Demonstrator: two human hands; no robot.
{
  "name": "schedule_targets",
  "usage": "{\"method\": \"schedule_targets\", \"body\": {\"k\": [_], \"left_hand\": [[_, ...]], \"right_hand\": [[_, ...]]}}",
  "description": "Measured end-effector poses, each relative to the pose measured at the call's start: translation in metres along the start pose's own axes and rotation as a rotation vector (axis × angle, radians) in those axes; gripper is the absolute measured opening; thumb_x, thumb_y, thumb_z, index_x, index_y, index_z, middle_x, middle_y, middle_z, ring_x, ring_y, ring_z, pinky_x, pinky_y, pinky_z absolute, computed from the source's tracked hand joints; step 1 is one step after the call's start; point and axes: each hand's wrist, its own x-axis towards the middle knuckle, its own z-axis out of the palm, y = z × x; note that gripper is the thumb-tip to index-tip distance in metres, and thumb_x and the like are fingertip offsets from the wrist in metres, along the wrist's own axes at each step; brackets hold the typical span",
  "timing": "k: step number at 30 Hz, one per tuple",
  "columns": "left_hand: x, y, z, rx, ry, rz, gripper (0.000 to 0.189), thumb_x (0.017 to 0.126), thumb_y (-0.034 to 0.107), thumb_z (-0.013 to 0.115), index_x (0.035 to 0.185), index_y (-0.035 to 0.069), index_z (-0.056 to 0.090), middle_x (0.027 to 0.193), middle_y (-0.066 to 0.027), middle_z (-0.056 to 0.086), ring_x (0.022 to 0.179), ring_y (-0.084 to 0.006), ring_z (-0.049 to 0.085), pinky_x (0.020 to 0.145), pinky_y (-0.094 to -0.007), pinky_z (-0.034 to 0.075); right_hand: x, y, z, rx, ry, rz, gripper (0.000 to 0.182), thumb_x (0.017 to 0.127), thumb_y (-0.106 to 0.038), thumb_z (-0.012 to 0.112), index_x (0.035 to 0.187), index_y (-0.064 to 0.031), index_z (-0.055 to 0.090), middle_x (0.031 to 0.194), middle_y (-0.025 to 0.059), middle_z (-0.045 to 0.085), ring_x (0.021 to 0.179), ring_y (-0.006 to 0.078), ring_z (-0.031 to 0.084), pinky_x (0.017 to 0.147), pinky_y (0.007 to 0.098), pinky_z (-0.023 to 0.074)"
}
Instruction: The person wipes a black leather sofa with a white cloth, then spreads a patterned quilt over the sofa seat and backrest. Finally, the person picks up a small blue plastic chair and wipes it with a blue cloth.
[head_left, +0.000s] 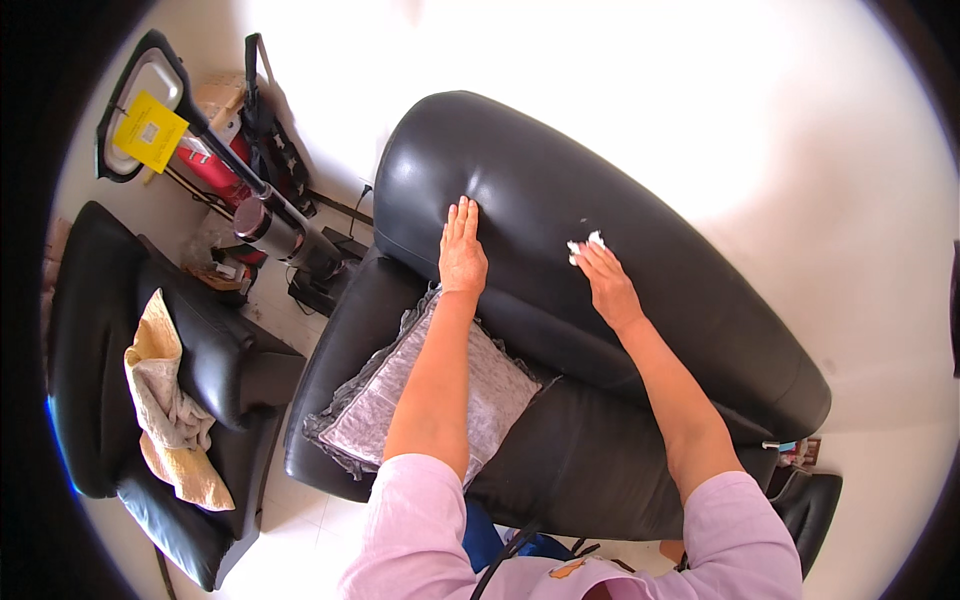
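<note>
A black leather sofa (660, 285) stretches before me, its padded backrest against a white wall. My left hand (463, 251) lies flat on the backrest, fingers together, pressing a dent with creases into the leather; nothing is seen in it. Farther right, my right hand (606, 285) holds a crumpled white tissue or wipe (595, 240) against the same backrest, its fingertips partly covering it. A small white fleck shows on the leather just above that hand. Below my left forearm, a silvery velvet cushion (502, 401) with a dark ruffled edge rests on the seat.
Left of the sofa stands a stick vacuum cleaner (281, 232) with a yellow tag (151, 131). A folded stroller or similar dark frame (262, 127) leans behind it. A black leather armchair (90, 337) holds a beige cloth (169, 382). Behind the backrest rises the white wall (675, 90).
</note>
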Motion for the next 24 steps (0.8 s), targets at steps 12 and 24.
{"method": "schedule_targets", "body": {"k": [12,24], "left_hand": [[-0.170,-0.024,-0.033,-0.291,-0.065,-0.343,0.045,0.084,0.004,0.046,0.128,-0.002,0.051,0.128,-0.0253,0.053,0.120,-0.0388,0.049,0.104,-0.0424,0.037],[-0.220,0.107,-0.086,-1.255,-0.304,-0.831,0.044,0.093,0.023,0.059,0.130,0.002,0.050,0.122,-0.0098,0.059,0.102,-0.0206,0.060,0.084,-0.0316,0.048]], "right_hand": [[-0.105,0.006,-0.007,0.029,-0.031,-0.026,0.019,0.080,0.001,0.058,0.096,-0.0015,0.068,0.108,0.0092,0.066,0.114,0.0231,0.057,0.096,0.0356,0.0472],[-0.095,-0.100,-0.025,1.921,0.279,1.141,0.016,0.089,0.003,0.051,0.100,0.0016,0.062,0.100,0.0115,0.065,0.093,0.0220,0.064,0.081,0.0348,0.0534]]}}
